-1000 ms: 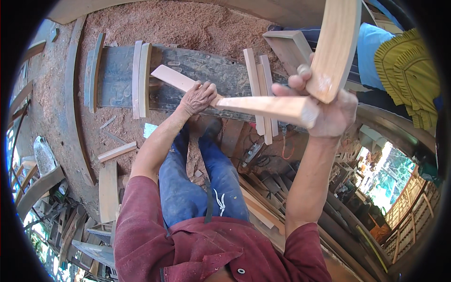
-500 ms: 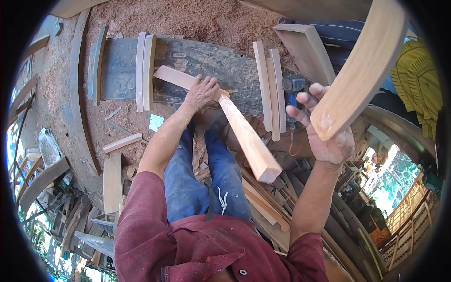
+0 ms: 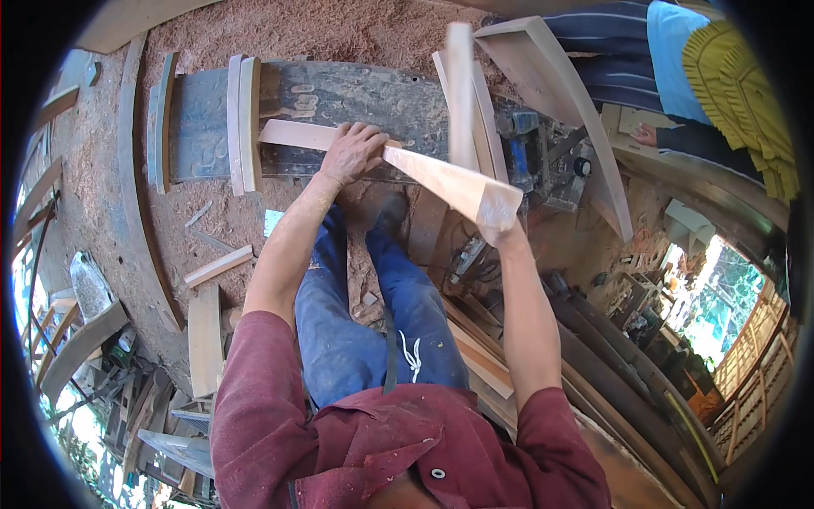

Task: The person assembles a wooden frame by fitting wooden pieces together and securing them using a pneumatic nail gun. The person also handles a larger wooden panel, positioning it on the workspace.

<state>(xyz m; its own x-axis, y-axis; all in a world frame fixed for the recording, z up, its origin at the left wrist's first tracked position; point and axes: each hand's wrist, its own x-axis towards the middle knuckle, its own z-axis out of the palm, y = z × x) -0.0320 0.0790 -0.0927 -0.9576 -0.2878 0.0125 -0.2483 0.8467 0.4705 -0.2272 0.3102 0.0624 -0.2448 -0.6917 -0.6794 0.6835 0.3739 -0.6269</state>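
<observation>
My left hand (image 3: pixel 354 153) is closed over a pale wooden bar (image 3: pixel 445 180), whose square end points toward me on the right. A flat wooden strip (image 3: pixel 297 136) reaches out left from under the same hand, over the dark plank; whether strip and bar are joined is hidden. My right hand (image 3: pixel 498 235) is at the bar's near end, its fingers mostly hidden behind the wood. Just beyond the bar stands a blurred pale slat (image 3: pixel 459 93), its lower end covered by the bar, so I cannot tell what supports it.
Paired curved slats (image 3: pixel 241 127) lie across the dark plank (image 3: pixel 360 97). Right of it are a blue power tool (image 3: pixel 519 148) and a large angled wooden piece (image 3: pixel 564 93). A co-worker's hand (image 3: pixel 646 134) shows at far right. Wood shavings (image 3: pixel 280 30) cover the ground; timber lies around.
The curved slat that was raised close to me on the right is gone from there; a blurred slat now stands beyond the bar. My right hand, spread before, has moved left to the bar's end.
</observation>
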